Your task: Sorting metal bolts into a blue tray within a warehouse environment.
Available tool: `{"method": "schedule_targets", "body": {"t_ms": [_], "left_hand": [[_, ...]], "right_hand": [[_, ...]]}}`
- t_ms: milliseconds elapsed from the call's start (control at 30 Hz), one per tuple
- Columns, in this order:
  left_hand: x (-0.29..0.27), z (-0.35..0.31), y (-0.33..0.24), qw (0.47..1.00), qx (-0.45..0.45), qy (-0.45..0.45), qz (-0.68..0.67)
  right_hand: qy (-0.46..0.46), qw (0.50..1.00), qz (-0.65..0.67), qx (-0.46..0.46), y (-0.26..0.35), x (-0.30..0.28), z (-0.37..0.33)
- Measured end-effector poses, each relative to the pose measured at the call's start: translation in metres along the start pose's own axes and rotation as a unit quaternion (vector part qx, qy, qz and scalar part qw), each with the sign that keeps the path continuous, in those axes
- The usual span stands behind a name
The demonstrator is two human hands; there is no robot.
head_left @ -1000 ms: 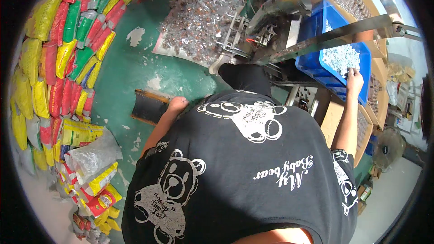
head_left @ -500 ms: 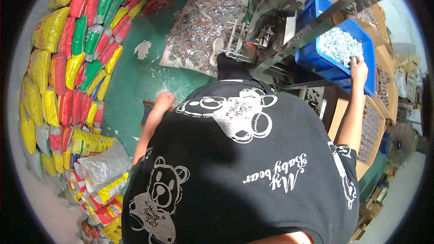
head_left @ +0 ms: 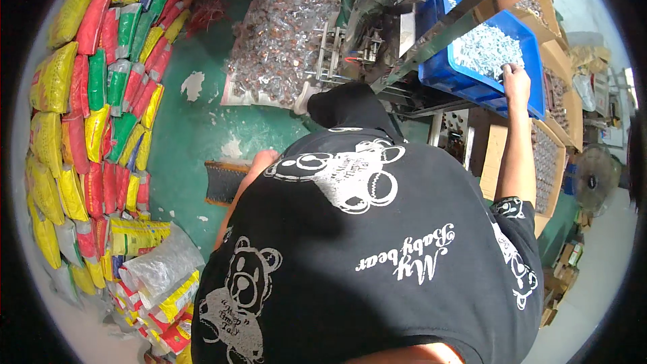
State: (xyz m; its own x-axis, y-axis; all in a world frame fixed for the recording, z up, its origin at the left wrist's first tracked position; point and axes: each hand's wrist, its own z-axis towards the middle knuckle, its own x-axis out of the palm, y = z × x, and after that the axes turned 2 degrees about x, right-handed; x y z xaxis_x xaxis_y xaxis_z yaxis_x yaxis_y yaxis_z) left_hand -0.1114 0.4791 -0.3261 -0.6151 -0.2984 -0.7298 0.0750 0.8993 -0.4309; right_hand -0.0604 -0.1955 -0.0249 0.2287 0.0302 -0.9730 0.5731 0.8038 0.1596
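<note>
At the right, my right hand [head_left: 516, 83] reaches over the near rim of a blue plastic bin [head_left: 465, 89]. Its fingers are curled closed at the edge of a heap of small white and pale blue pieces [head_left: 486, 50]; what they hold is too small to make out. On the left, my left hand [head_left: 265, 158] hangs low beside my body. My black printed shirt hides most of it, so its fingers do not show. Near it on the green floor lies a dark flat piece with brown edges [head_left: 225, 183].
Stuffed red, yellow and green sacks [head_left: 94, 108] are stacked along the left. Ahead lies a wide heap of small clear-wrapped packs [head_left: 280, 34]. A metal machine frame [head_left: 465, 23] slants before the bin. Cardboard boxes [head_left: 495, 155] and a fan [head_left: 597, 175] stand at right.
The view has shifted, so the bin and heap sit further left. My left hand has drawn back behind my shirt, and the dark flat piece shows more. My right hand stays at the bin.
</note>
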Motion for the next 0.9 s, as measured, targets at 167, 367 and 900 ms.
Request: {"method": "schedule_targets", "body": {"t_ms": [167, 367, 900], "left_hand": [[0.000, -0.015, 0.058, 0.999, 0.026, 0.011, 0.032], [-0.044, -0.038, 0.098, 0.998, -0.033, -0.052, 0.024], [-0.042, 0.001, -0.019, 0.940, -0.011, -0.076, -0.334]], "right_hand": [[-0.006, 1.000, 0.008, -0.004, -0.012, 0.006, 0.005], [-0.012, 1.000, -0.003, 0.001, -0.011, 0.004, 0.000], [-0.004, 0.998, -0.046, -0.037, -0.014, 0.010, 0.003]]}}
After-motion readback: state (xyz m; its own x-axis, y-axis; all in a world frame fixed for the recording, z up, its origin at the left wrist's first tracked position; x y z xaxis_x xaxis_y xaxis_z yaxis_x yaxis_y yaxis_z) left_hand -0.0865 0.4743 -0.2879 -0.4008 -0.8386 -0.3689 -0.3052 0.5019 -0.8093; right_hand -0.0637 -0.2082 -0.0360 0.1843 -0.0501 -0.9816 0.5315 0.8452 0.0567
